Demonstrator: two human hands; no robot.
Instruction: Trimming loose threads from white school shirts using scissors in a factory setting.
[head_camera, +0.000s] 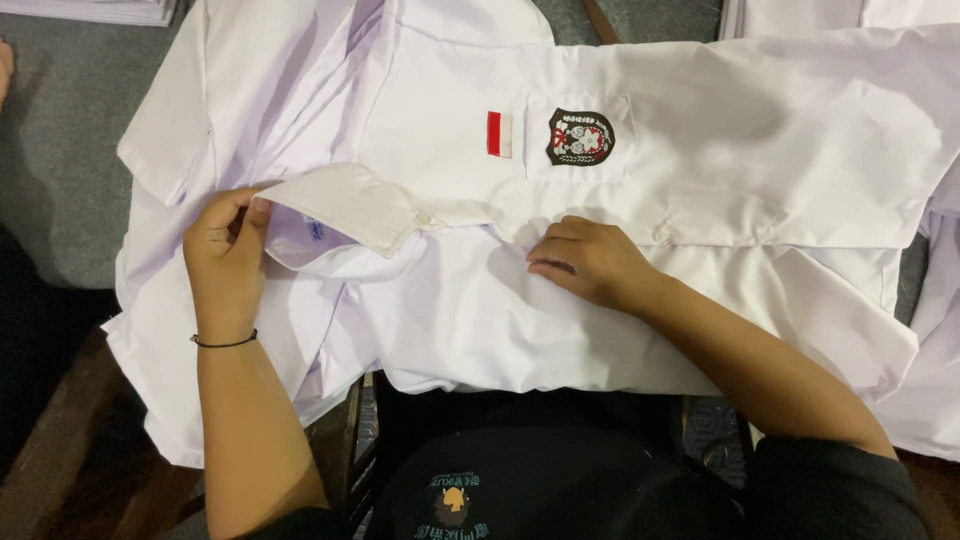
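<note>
A white uniform shirt (700, 160) lies spread before me, its chest pocket bearing a dark crest patch (579, 137) with a small red-and-white flag patch (499, 134) beside it. My left hand (225, 255) pinches the tip of the shirt's collar (345, 205) at the left. My right hand (590, 260) rests on the shirt front just below the collar, fingers curled and pressing the cloth down. A thin black band circles my left wrist.
More white garments lie at the right edge (940, 330) and top left (100, 10). A grey surface (60, 150) shows at the left. Dark wooden slats (60, 450) and my dark top are below the shirt.
</note>
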